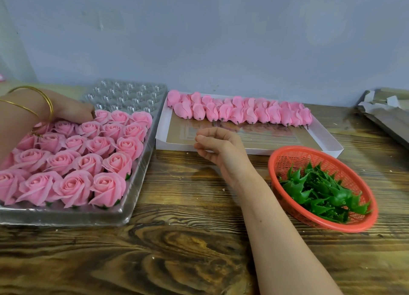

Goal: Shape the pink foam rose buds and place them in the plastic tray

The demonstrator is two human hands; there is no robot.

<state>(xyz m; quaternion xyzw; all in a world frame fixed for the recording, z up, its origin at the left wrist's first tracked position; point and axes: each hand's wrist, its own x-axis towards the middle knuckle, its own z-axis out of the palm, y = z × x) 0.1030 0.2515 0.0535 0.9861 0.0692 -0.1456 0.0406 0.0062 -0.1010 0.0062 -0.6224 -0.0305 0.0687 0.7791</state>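
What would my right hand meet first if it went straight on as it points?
Likely the closed buds at the row's left end in the white box; depth of the right hand is unclear.

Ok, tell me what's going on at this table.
A person works at a wooden table. The left hand touches the shaped pink foam roses in the clear plastic tray, mostly filled, with empty cells at the back. The right hand, empty and loosely curled, hovers at the near edge of the white box holding a row of unshaped buds. A red basket holds green calyxes.
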